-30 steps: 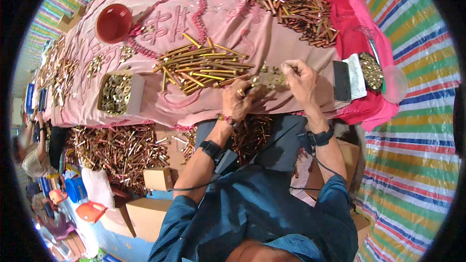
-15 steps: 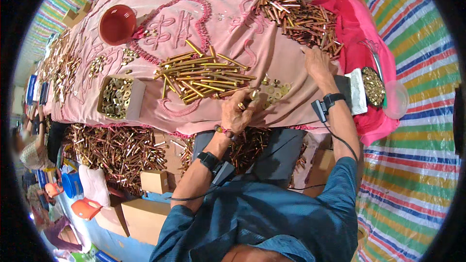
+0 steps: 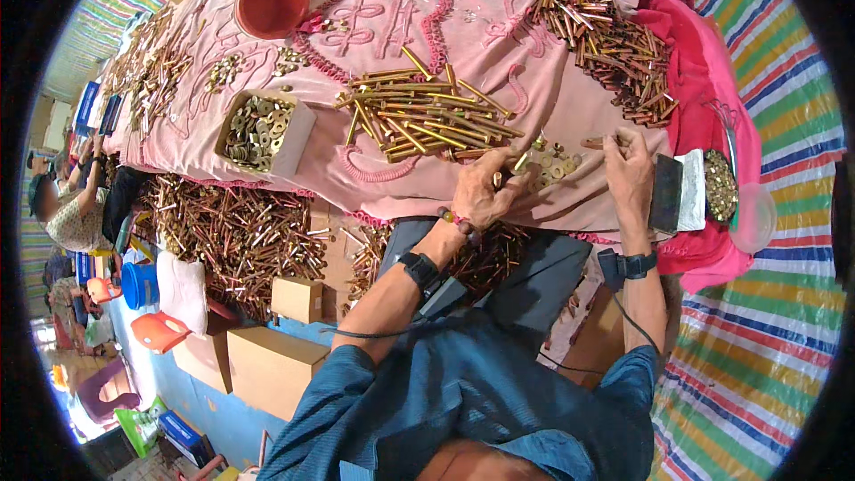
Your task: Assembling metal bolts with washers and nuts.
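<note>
My left hand (image 3: pixel 485 189) is closed at the near edge of the pink cloth (image 3: pixel 570 93), with brassy bolt ends showing between its curled fingers. How many bolts it holds is hidden. In a pinch, my right hand (image 3: pixel 629 169) has a coppery bolt (image 3: pixel 591 142) that points left. Between the two hands lies a small spread of brass-coloured washers (image 3: pixel 557 165). Just beyond my left hand is a pile of long golden bolts (image 3: pixel 427 116). A heap of darker, coppery bolts (image 3: pixel 614 49) lies farther off at the right.
A carton of washers (image 3: pixel 289 138) and a red-brown bowl (image 3: pixel 272 4) stand on the left. At the right are a dark box (image 3: pixel 664 193), a container of small metal parts (image 3: pixel 720 187) and scissors (image 3: pixel 728 120). Many bolts (image 3: pixel 232 240) lie below the cloth's edge. Another person (image 3: pixel 76 214) is at far left.
My right hand has come back from the coppery heap toward me, now with a bolt in its fingers. My left hand stays closed beside the washers. The whole view has shifted.
</note>
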Tool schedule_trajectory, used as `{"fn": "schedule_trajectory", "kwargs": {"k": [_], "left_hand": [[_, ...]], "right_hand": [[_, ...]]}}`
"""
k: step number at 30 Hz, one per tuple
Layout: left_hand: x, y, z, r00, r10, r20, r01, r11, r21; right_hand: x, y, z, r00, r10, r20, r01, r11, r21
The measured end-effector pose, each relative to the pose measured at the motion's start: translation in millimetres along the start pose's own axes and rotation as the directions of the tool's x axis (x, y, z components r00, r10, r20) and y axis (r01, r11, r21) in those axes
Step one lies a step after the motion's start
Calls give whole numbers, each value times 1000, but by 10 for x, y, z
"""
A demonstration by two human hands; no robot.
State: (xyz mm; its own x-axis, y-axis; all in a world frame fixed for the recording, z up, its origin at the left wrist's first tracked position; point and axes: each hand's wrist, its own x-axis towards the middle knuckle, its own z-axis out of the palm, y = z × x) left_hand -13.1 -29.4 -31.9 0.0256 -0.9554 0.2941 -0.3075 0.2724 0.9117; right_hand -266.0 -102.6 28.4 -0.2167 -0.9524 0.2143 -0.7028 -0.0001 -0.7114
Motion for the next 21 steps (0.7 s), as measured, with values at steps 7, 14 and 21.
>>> {"fn": "schedule_trajectory", "kwargs": {"k": [7,14,21], "left_hand": [[16,-79,21,995,102,-22,-102,995,5],[36,-79,41,983,180,-35,-178,983,47],[31,-110,45,982,187,-36,-187,982,27]], "right_hand": [[-55,358,-159,964,-53,262,102,979,-176],[-292,-242,-204,964,-131,232,133,991,10],[-428,-632,188,951,-297,87,158,706,690]]}}
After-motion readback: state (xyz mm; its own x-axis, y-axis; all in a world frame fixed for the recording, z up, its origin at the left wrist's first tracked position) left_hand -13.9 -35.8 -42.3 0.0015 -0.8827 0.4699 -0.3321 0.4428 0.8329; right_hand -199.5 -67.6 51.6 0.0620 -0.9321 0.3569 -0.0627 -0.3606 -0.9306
